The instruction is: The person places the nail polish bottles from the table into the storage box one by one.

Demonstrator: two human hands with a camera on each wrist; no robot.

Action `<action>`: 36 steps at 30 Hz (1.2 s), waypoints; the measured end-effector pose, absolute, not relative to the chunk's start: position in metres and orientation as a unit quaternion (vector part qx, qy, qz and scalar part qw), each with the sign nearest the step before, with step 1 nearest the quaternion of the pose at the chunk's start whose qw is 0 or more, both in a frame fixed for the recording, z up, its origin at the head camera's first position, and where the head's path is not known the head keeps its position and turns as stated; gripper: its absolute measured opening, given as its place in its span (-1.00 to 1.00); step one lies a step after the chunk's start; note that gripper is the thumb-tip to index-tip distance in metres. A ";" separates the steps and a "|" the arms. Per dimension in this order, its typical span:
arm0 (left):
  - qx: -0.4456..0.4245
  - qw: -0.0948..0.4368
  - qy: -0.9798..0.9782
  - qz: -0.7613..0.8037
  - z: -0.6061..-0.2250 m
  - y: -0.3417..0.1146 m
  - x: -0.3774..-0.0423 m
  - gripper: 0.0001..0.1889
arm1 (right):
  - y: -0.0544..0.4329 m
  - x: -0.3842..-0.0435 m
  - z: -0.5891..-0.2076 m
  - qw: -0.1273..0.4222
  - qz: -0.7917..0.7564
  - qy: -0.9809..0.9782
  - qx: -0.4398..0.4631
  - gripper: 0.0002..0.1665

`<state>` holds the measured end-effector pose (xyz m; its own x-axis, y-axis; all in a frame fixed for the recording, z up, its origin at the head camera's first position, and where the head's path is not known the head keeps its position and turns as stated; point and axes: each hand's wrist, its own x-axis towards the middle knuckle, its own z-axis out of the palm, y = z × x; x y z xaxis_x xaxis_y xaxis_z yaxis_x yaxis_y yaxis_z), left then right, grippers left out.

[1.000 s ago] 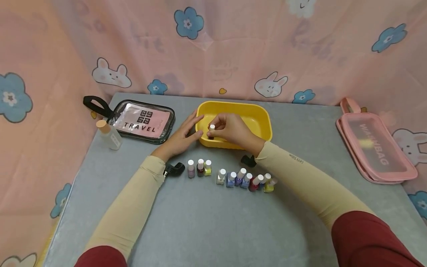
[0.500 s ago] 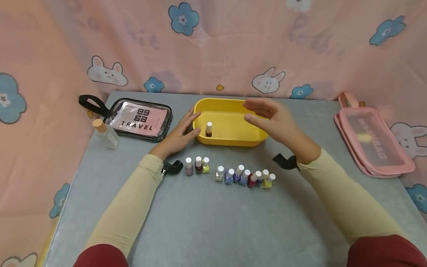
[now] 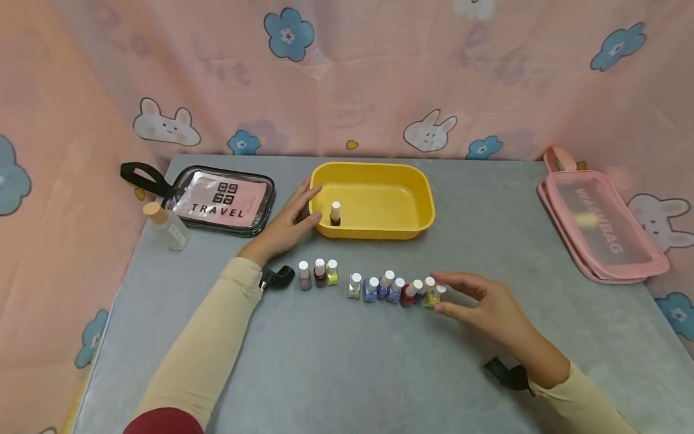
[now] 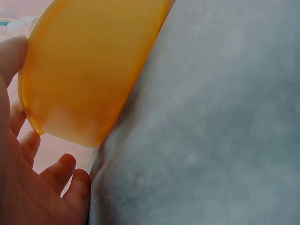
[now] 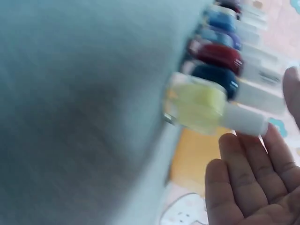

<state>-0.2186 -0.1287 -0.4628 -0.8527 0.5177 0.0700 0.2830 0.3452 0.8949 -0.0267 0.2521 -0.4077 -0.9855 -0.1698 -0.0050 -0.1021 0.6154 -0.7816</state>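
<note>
My left hand (image 3: 279, 232) rests against the left end of a yellow plastic basin (image 3: 374, 234), fingers loosely extended at its rim. Inside the basin, near its front left corner, stands a dark nail polish bottle (image 3: 335, 214) with a white cap. My right hand (image 3: 496, 307) is at the right end of a row of small nail polish bottles. Its thumb and fingers are spread on either side of a yellow nail polish bottle (image 5: 194, 103), with the thumb apart from the white cap in the right wrist view. A red nail polish bottle (image 3: 408, 296) stands farther along the row.
Left of the row are a lilac bottle (image 3: 305, 279), a dark one and a yellow-green one. A clear travel pouch (image 3: 222, 202) and a frosted bottle (image 3: 172, 229) with a tan cap lie at the back left. A pink wash bag (image 3: 602, 226) lies at the right.
My right hand has let go of the dark nail polish bottle inside the basin and moved right and toward me, to the row's right end. My left hand has stayed at the basin.
</note>
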 end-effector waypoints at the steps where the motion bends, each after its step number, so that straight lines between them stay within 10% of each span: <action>1: 0.248 0.112 0.812 0.517 -0.463 -0.129 -0.219 -0.32 | 0.251 -0.025 -0.411 0.032 -0.436 0.896 -0.072 -0.52; 36: 0.239 0.139 0.799 0.534 -0.419 -0.125 -0.195 -0.33 | 0.251 -0.034 -0.412 0.032 -0.409 0.911 0.046 -0.64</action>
